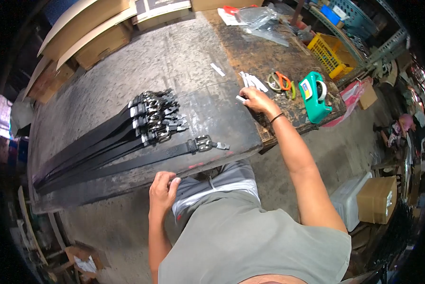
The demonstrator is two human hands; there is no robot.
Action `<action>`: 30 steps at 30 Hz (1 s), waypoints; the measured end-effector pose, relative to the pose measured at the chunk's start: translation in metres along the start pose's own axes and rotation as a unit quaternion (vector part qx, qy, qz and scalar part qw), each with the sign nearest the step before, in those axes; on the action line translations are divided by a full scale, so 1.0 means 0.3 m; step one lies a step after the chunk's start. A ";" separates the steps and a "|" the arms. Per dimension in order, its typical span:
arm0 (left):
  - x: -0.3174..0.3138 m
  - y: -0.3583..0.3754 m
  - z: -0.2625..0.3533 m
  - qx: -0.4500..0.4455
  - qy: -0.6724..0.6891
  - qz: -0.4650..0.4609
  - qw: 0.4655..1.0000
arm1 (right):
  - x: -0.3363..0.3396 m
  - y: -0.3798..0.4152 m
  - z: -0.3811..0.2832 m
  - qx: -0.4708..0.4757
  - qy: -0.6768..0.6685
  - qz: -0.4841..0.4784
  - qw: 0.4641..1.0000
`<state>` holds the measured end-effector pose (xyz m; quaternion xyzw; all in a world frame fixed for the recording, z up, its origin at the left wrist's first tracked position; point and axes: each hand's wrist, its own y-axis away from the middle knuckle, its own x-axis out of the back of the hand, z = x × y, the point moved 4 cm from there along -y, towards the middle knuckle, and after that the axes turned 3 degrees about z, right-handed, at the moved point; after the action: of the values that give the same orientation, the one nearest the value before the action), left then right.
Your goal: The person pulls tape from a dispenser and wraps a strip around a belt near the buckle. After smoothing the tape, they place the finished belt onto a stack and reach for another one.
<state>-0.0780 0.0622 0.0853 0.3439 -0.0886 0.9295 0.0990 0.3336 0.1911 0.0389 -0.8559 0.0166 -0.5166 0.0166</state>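
My right hand (256, 101) is over the right part of the workbench, its fingers closed on a small white strip (241, 98). Just beyond it lies a small pile of similar white strips (255, 82). At the bench's front edge, my left hand (162, 189) is loosely curled, thumb apart from the fingers, with nothing visible in it. Closest to that hand is a single black belt (165, 155), lying flat with its metal buckle (203, 143) to the right. Behind it, a stack of black belts (96, 130) lies with its buckles (153, 113) bunched together.
A green tape dispenser (315, 97) stands near the bench's right edge, with orange-handled scissors (283, 81) beside it. One loose white strip (217, 69) lies further back. Cardboard boxes (101, 47) line the far side, near plastic bags (264, 23). A yellow crate (326, 56) sits right.
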 end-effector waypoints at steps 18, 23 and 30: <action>-0.056 -0.249 -0.083 -0.120 -0.304 -0.053 0.944 | -0.064 -0.029 0.051 -0.117 -0.078 -0.021 0.990; -0.053 -0.249 -0.090 -0.096 -0.261 -0.129 0.952 | -0.040 -0.012 -0.010 -0.096 -0.049 -0.001 0.994; 0.046 -0.273 0.051 -0.051 -0.183 -0.055 0.980 | 0.107 0.119 -0.136 -0.054 -0.202 0.101 0.973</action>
<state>-0.0586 0.1393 0.1137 0.5069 -0.1336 0.8384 0.1496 0.3120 0.1535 0.0848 -0.9362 0.1268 -0.3269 0.0256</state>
